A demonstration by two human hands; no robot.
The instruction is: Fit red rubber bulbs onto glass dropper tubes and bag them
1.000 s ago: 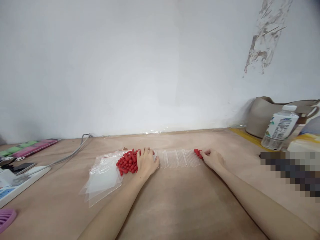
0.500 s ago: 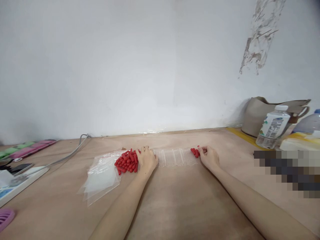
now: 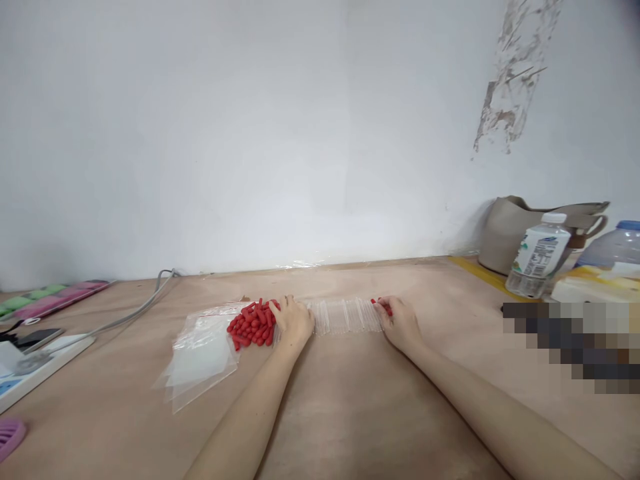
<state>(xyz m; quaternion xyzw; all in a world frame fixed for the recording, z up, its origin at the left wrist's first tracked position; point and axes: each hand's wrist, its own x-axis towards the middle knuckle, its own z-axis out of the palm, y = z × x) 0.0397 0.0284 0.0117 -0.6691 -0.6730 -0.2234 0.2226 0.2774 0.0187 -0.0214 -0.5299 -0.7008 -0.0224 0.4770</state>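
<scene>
My left hand [image 3: 296,321] lies over the left end of a row of thin clear plastic tubes [image 3: 345,316], its fingers apart. Its fingertips touch the right edge of a pile of small red capsule-shaped pieces [image 3: 251,325]. At the row's right end, my right hand [image 3: 401,324] pinches a small red piece [image 3: 374,301] between thumb and fingers. More red shows just under these fingers, partly hidden by them. Left of the pile, several clear zip bags [image 3: 203,363] are fanned out flat on the wooden table [image 3: 330,413].
A clear bottle with a white cap [image 3: 539,257] stands at the right before a beige bag [image 3: 500,233]. A large blue-capped bottle [image 3: 615,247] is beside it. On the left are a power strip [image 3: 47,363], a grey cable [image 3: 130,319], a phone [image 3: 37,339] and a purple object [image 3: 10,437].
My right hand has moved left, onto the right end of the tube row, and now covers most of the red pieces there. My left hand stays almost in place.
</scene>
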